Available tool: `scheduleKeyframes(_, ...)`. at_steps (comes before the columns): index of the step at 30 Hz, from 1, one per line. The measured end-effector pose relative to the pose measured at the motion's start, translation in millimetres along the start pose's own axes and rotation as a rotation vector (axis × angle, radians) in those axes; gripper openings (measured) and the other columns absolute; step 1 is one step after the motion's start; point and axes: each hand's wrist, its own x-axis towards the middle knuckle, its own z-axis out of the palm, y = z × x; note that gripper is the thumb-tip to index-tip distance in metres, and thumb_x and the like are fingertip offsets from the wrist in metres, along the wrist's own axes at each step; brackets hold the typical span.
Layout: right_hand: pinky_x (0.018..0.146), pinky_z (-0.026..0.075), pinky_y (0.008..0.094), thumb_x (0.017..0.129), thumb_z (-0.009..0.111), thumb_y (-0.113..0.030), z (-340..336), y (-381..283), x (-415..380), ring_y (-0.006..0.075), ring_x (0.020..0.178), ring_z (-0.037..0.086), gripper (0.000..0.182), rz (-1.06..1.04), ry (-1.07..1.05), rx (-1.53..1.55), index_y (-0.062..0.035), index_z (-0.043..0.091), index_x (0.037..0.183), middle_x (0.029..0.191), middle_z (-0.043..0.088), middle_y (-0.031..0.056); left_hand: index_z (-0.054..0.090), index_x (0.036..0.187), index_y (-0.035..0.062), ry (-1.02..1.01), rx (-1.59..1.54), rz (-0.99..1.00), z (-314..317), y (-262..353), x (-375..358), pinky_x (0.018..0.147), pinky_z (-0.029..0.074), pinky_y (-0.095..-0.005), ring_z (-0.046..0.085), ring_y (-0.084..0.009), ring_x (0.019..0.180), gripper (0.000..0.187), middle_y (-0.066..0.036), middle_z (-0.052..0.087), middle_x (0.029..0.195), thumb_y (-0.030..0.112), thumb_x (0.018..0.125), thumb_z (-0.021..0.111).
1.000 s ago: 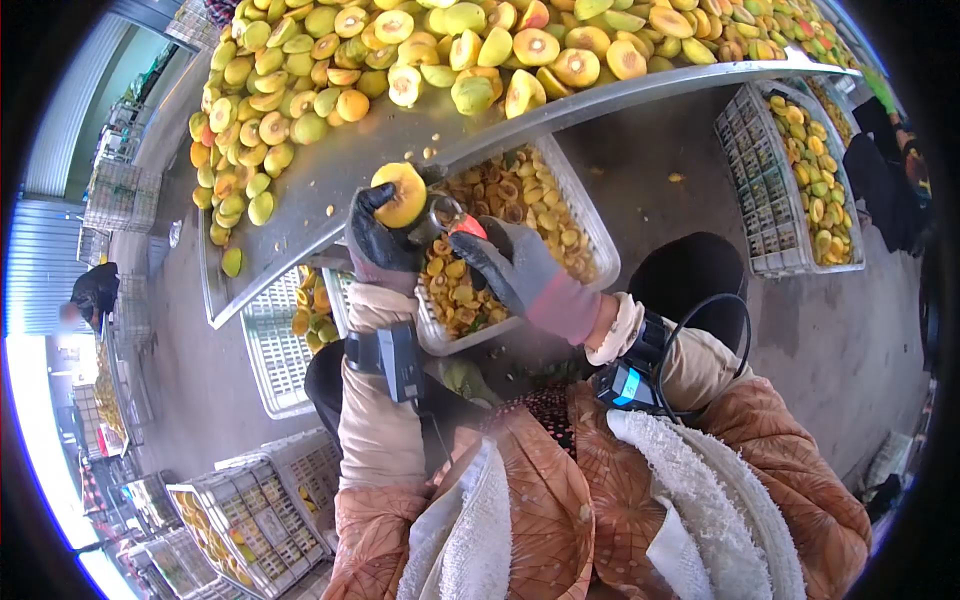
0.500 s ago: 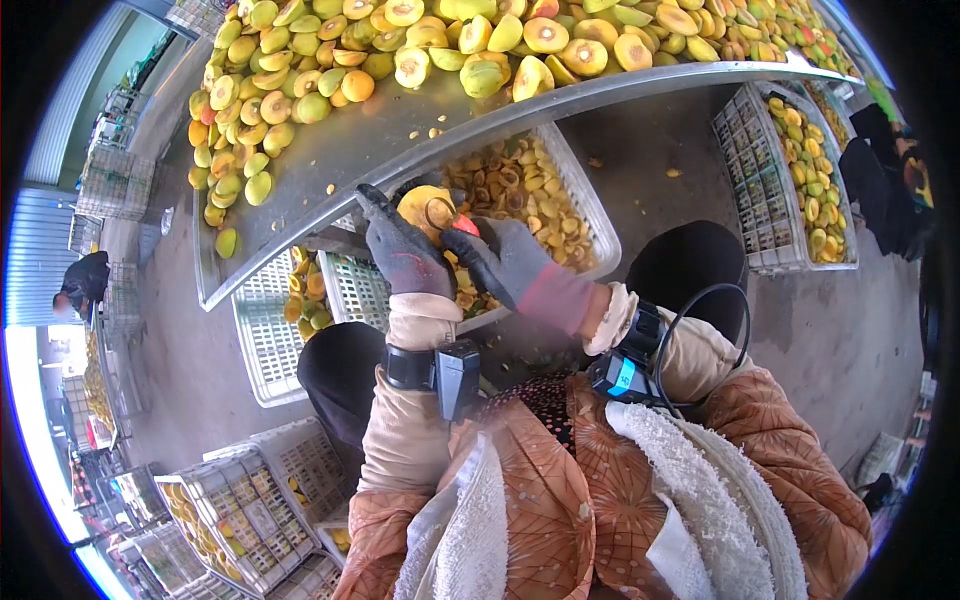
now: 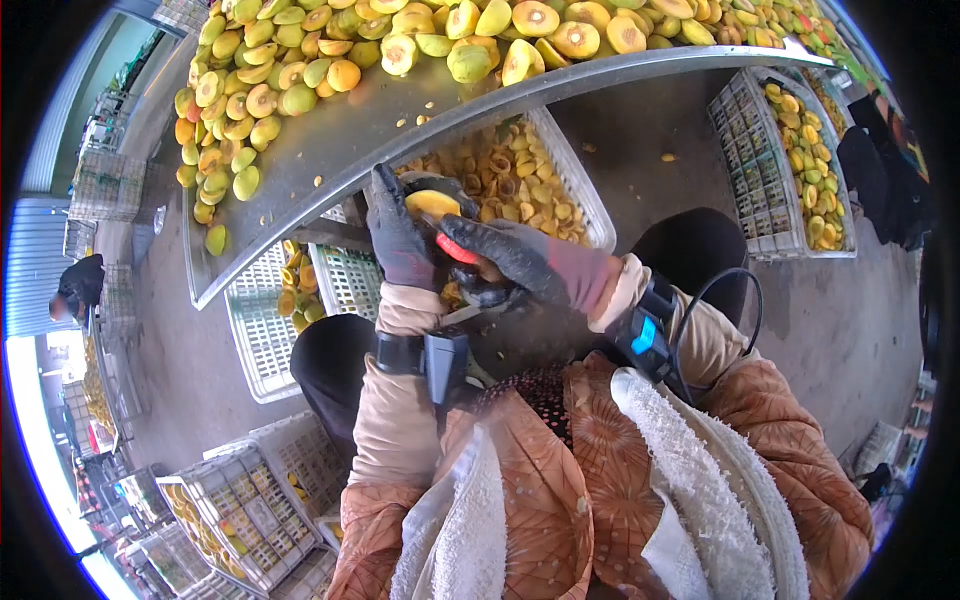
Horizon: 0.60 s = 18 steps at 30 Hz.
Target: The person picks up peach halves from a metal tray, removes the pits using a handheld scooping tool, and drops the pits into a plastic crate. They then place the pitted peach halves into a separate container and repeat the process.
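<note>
Both hands wear grey gloves with dark fingers, near the metal table's edge. My left hand point(image 3: 405, 235) is wrapped round a yellow fruit half point(image 3: 432, 204). Close beside it, my right hand point(image 3: 515, 262) grips a red-handled tool point(image 3: 457, 248), whose working end I cannot make out clearly. Under the hands stands a white crate point(image 3: 572, 165) with many hollowed fruit pieces point(image 3: 520, 180). Many cut green and yellow fruit halves point(image 3: 400, 54) lie on the metal table point(image 3: 350, 120).
Another crate point(image 3: 262, 335) holding fruit stands below the table at left. A fruit-filled crate point(image 3: 750, 160) stands at right, near a person in dark clothes point(image 3: 880, 175). Stacked crates point(image 3: 255, 505) are at lower left. Another person point(image 3: 82, 285) is at far left.
The fruit half in my left hand is turned and shows a smoother yellow face. My right hand has turned and moved slightly lower, with the red tool tilted differently. The whole view has shifted slightly.
</note>
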Motion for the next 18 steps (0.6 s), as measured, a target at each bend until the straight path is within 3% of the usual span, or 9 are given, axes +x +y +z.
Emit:
scheduleKeyframes(3,0.045,0.028,0.018,0.09,0.05,-0.045,-2.9,16.1,9.4,0.0041,0.05,0.038,0.037,0.142,0.108,0.011,-0.0089,0.057,0.094,0.066,0.047,-0.0045,0.056,0.094,0.0029,-0.246,-0.157,-0.139,-23.3,-19.1,10.2,0.061,0.05,-0.0278,0.06,-0.0177,0.068,0.048,-0.008,0.06,0.076,0.049,0.092,0.041)
scheduleKeyframes(5,0.045,0.029,0.0179,0.09,0.05,-0.044,0.1,17.6,11.1,0.0045,0.05,0.04,0.036,0.106,0.094,0.052,-0.0089,0.057,0.094,0.067,0.049,-0.004,0.056,0.097,0.0026,0.049,0.212,0.176,-29.1,-32.1,14.8,0.065,0.05,-0.0281,0.061,-0.0187,0.072,0.051,-0.009,0.061,0.078,0.051,0.092,0.04)
scheduleKeyframes(6,0.044,0.031,0.0181,0.09,0.049,-0.045,-2.7,16.2,9.4,0.0043,0.05,0.041,0.037,0.179,0.057,0.172,-0.0086,0.057,0.094,0.068,0.05,-0.0035,0.056,0.101,0.0016,0.115,0.066,-0.001,-17.4,-20.2,5.8,0.067,0.051,-0.028,0.061,-0.0192,0.075,0.057,-0.01,0.062,0.084,0.055,0.091,0.037)
scheduleKeyframes(9,0.042,0.033,0.0188,0.09,0.048,-0.046,-11.5,19.3,7.6,0.0045,0.049,0.043,0.039,0.297,-0.098,0.355,-0.0082,0.057,0.093,0.069,0.053,-0.0023,0.056,0.103,0.0007,-0.042,0.167,0.228,-36.0,-36.4,11.9,0.071,0.05,-0.0304,0.061,-0.0199,0.082,0.063,-0.01,0.062,0.091,0.059,0.089,0.036)
scheduleKeyframes(11,0.041,0.034,0.0193,0.09,0.048,-0.047,-18.6,14.0,10.2,0.0049,0.048,0.044,0.04,0.344,-0.223,0.406,-0.0081,0.058,0.092,0.068,0.053,-0.0016,0.057,0.103,0.0001,0.13,-0.156,0.052,-40.1,-26.6,17.9,0.079,0.048,-0.0334,0.058,-0.0212,0.091,0.07,-0.011,0.061,0.097,0.064,0.086,0.034)
scheduleKeyframes(13,0.04,0.034,0.0206,0.089,0.047,-0.049,-25.3,2.4,15.1,0.0063,0.045,0.045,0.043,0.105,-0.011,-0.081,-0.0073,0.058,0.091,0.062,0.053,-0.0007,0.058,0.104,0.0,0.047,-0.231,-0.1,-43.8,-2.4,16.4,0.086,0.044,-0.0338,0.056,-0.0219,0.096,0.076,-0.012,0.061,0.099,0.068,0.085,0.03)
scheduleKeyframes(15,0.041,0.033,0.0221,0.089,0.05,-0.048,-14.3,-6.0,16.5,0.0077,0.043,0.043,0.044,0.017,0.275,-0.353,-0.0051,0.058,0.087,0.057,0.051,-0.0006,0.057,0.106,-0.0003,0.064,0.177,0.127,-52.6,-4.8,19.3,0.087,0.043,-0.033,0.056,-0.022,0.096,0.081,-0.011,0.061,0.102,0.071,0.083,0.026)
scheduleKeyframes(17,0.041,0.031,0.0241,0.088,0.054,-0.045,-25.3,4.1,26.6,0.0078,0.044,0.04,0.043,-0.175,0.567,-0.998,-0.0023,0.059,0.086,0.057,0.05,-0.0013,0.057,0.107,-0.0004,0.163,-0.175,-0.05,-53.4,2.3,23.5,0.086,0.042,-0.0334,0.055,-0.0218,0.096,0.082,-0.011,0.061,0.102,0.071,0.084,0.023)
scheduleKeyframes(18,0.043,0.031,0.0247,0.087,0.057,-0.042,-21.5,10.0,27.5,0.0064,0.048,0.04,0.041,-0.208,0.556,-0.809,-0.0007,0.061,0.086,0.06,0.05,-0.0016,0.056,0.107,0.0002,0.059,-0.233,-0.116,-43.8,14.2,15.4,0.086,0.042,-0.0347,0.055,-0.0219,0.096,0.079,-0.01,0.06,0.104,0.069,0.085,0.025)
